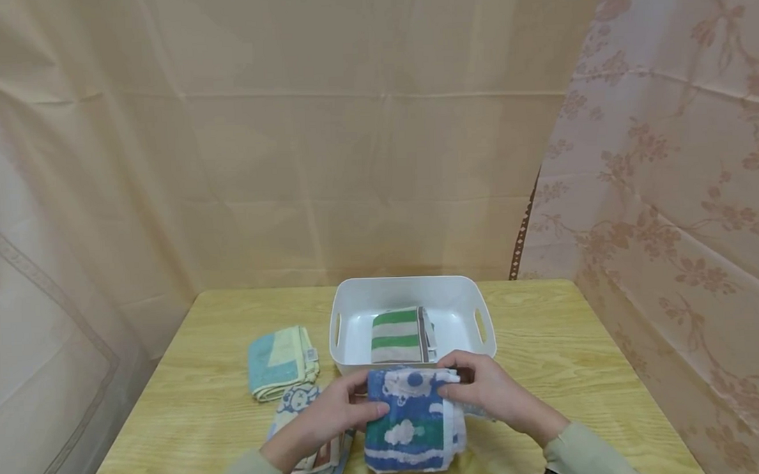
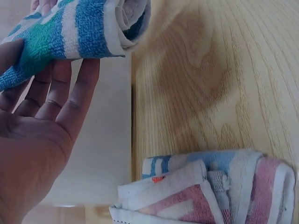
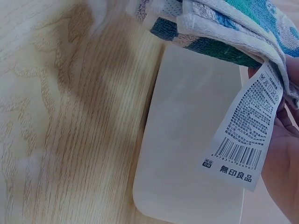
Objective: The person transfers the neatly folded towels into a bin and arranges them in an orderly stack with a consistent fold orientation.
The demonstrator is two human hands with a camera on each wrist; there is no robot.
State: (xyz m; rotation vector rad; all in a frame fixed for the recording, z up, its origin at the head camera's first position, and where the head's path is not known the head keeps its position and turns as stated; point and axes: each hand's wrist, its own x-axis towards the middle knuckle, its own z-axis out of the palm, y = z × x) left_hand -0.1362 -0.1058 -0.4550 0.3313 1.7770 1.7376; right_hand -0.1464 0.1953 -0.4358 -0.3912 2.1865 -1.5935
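Both hands hold a folded blue, green and white towel (image 1: 405, 431) above the table, just in front of the white basket. Its left edge is pinched by the left hand (image 1: 341, 408), thumb on the near face and fingers behind. The right hand (image 1: 485, 390) pinches the upper right edge; a printed label (image 3: 245, 126) hangs there in the right wrist view. Inside the white basket (image 1: 350, 292) stands a folded green-and-white striped towel (image 1: 395, 336). In the left wrist view the left fingers (image 2: 77, 100) lie under the blue towel (image 2: 86, 28).
Left of the basket lies a folded teal and yellow towel (image 1: 274, 363) on the wooden table (image 1: 546, 329). Nearer, partly behind the left forearm, are folded patterned towels (image 2: 187, 191). Beige curtains (image 1: 352, 161) hang behind the table, and a floral curtain (image 1: 685, 184) hangs to the right.
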